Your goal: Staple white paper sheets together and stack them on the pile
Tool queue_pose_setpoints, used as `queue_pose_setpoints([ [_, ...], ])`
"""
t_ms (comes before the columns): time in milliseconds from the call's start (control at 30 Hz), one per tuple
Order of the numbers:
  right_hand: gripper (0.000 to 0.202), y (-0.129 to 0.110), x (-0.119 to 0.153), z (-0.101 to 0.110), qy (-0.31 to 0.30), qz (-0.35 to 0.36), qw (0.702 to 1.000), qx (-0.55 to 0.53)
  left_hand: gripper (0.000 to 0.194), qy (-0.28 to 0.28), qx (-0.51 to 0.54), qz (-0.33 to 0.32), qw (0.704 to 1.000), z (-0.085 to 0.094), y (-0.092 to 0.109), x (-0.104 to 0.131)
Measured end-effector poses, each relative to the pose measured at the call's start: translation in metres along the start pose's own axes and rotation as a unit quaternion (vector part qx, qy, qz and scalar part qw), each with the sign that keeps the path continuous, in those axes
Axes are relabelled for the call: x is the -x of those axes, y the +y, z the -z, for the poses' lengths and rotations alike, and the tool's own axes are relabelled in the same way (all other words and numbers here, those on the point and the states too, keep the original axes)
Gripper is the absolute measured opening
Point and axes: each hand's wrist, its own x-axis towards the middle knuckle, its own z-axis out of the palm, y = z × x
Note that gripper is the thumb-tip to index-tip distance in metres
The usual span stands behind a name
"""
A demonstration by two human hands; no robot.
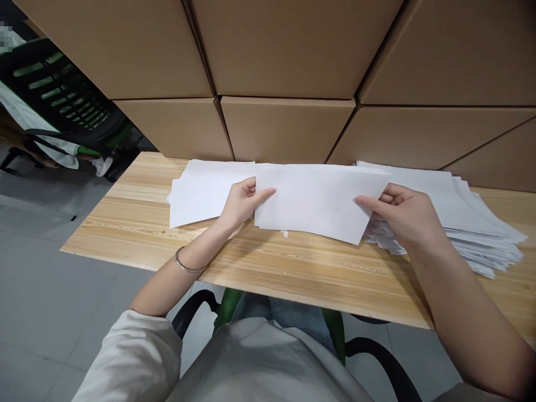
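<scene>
The left hand (240, 206) and right hand (412, 218) are gripping opposite ends of a paper (312, 198), thumbs on top, holding it over the desk (125, 212) in front of the boxes (288, 128). It is hanging between two piles, so its handling is looking unfinished. The left pile (199, 192) is lying low; the right pile (467, 209) is standing thicker, its edges fanning out. Which pile is holding finished papers, and so how much is remaining, I cannot tell.
</scene>
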Motion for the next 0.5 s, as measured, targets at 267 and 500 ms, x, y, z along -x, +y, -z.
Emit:
queue_pose_setpoints([
  [267,0.036,0.011,-0.006,0.007,-0.065,-0.002,0.998,-0.026,0.044,-0.009,-0.134,-0.160,0.978,-0.001,-0.019,-0.004],
  [500,0.032,0.010,-0.003,0.004,-0.037,0.006,0.998,0.045,0.045,-0.004,-0.139,-0.174,0.975,-0.009,-0.025,-0.002],
])
